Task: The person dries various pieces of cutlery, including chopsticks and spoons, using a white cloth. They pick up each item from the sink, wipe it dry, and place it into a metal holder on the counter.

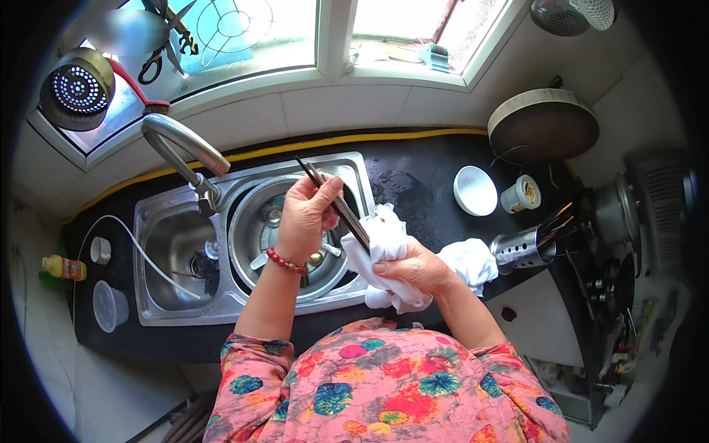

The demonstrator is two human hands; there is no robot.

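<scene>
My left hand (310, 213) grips a small bundle of dark chopsticks (348, 215) near their upper ends, above the sink. Around their lower ends my right hand (415, 268) holds a white cloth (388, 235), which hides the tips. Below the left hand, a round metal basin (239, 243) sits in the right bowl of the steel double sink (357, 166). Several utensils lie in the basin, partly covered by my arm. To the right, a perforated steel utensil holder (515, 249) lies tilted with chopsticks in it, beside another white cloth (471, 263).
A curved faucet (185, 147) rises behind the sink, and a thin white hose (147, 252) runs into the left bowl. On the counter stand a white bowl (475, 191), a small tub (520, 194), a plastic container (109, 306) and a yellow bottle (65, 268). A round pan (543, 126) leans against the wall.
</scene>
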